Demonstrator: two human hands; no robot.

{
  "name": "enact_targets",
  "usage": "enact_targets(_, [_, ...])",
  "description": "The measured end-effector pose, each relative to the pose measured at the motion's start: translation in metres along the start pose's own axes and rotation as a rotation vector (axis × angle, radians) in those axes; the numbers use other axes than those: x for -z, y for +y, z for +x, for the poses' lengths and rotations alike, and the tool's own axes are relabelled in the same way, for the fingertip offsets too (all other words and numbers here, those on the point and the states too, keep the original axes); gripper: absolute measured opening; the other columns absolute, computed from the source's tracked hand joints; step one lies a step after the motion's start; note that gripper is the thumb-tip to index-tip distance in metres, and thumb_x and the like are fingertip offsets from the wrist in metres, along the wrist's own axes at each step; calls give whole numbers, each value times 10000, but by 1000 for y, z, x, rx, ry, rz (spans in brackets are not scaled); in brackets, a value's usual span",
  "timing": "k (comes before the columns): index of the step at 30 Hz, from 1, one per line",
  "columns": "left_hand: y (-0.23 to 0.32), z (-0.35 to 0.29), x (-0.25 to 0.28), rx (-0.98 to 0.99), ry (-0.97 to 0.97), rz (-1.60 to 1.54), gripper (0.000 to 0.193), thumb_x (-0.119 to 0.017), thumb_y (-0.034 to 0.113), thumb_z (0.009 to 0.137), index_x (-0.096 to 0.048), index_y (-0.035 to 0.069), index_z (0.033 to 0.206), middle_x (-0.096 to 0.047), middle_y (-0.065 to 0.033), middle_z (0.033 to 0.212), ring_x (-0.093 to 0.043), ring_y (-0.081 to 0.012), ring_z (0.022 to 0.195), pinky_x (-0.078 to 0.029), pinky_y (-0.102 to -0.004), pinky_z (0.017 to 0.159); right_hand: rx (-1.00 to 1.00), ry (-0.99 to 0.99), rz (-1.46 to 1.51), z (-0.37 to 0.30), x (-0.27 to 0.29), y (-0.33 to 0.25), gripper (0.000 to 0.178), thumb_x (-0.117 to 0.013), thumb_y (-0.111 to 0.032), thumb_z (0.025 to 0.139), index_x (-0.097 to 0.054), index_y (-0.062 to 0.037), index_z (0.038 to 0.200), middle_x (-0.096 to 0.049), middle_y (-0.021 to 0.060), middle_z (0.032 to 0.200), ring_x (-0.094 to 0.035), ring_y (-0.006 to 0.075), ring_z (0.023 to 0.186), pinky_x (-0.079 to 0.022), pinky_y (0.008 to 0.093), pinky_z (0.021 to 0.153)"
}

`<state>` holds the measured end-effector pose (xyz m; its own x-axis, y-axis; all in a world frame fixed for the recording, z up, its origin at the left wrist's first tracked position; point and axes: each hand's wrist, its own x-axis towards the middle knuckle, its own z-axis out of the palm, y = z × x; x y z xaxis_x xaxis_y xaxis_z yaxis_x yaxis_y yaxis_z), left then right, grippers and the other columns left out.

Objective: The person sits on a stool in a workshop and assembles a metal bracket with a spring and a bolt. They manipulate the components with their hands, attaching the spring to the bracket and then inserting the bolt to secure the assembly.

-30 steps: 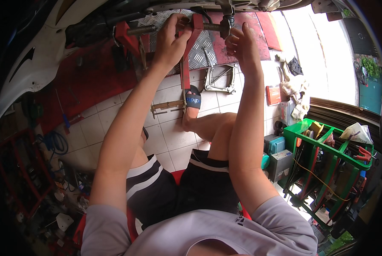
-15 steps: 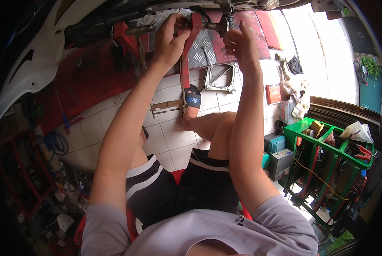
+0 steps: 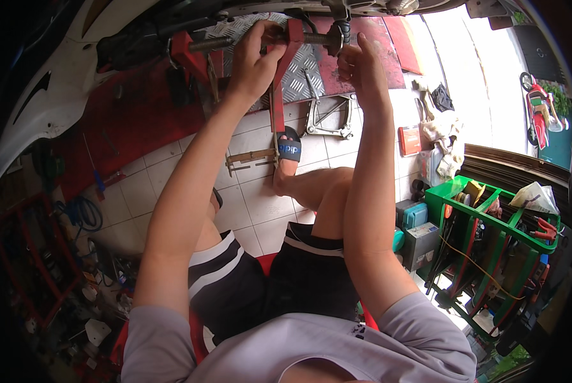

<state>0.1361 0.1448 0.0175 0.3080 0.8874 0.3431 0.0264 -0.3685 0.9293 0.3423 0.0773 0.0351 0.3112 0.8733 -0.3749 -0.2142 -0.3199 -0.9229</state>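
Observation:
At the top of the view, a red metal frame (image 3: pixel 285 60) carries a threaded rod (image 3: pixel 209 45) lying crosswise. My left hand (image 3: pixel 257 56) is closed around the rod between the frame's two red uprights; its fingertips are partly hidden. A round metal disc (image 3: pixel 334 39) sits at the rod's right end, beside a dark upright part with a spring-like look. Close to the right of that disc is my right hand (image 3: pixel 366 71), with one finger raised and the others loosely bent. Nothing shows in its grasp.
Below the frame, a silver metal bracket (image 3: pixel 329 118) lies on the tiled floor (image 3: pixel 238 204). To the right stand a green tool rack (image 3: pixel 490 214) with pliers, a grey box (image 3: pixel 420 246) and pale rags (image 3: pixel 444 134). A white body panel (image 3: pixel 43 105) hangs at upper left. A red motorbike (image 3: pixel 540 118) shows outside.
The bent fingers of my right hand have drawn down slightly from the disc. My left hand has stayed in place. A red motorbike has come into view outside at the right.

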Motion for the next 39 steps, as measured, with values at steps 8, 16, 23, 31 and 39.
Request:
enact_targets(8, [-1,1,2,-20,-13,47,262,-590,110,860,-588,13,1103,-670,-77,1003,-629,-155,918,-508,-283,763,19,82,-57,1,0,1,525,-394,-457,970,-658,-5,1005,-526,-5,637,-435,109,550,-375,278,570])
enact_targets(16, [-4,1,2,-9,-20,28,255,-599,105,867,-590,15,1106,-668,-65,1003,-624,-123,882,-515,-260,711,26,14,40,3,0,2,525,-385,-457,975,-647,-5,1025,-510,9,622,-447,117,572,-379,282,573])
enact_targets(23, [-5,0,2,3,-19,39,261,-600,120,877,-593,24,1120,-675,-59,1004,-626,-120,885,-520,-261,708,29,89,-12,-3,-6,-4,562,-387,-466,975,-700,-8,886,-481,12,582,-432,124,562,-380,278,569])
enact_targets(31, [-4,0,2,-1,-15,47,254,-600,132,884,-593,25,1114,-674,-53,1017,-628,-119,894,-524,-264,707,61,89,35,-3,-8,-2,558,-410,-455,970,-687,29,937,-454,-7,571,-420,113,550,-369,281,558])
enact_targets(39, [-4,0,4,-11,-14,73,261,-601,127,876,-588,19,1114,-673,-63,1018,-630,-128,896,-524,-269,718,79,124,-2,-4,-10,-3,530,-419,-467,959,-674,-9,879,-493,-3,597,-430,105,554,-375,283,566])
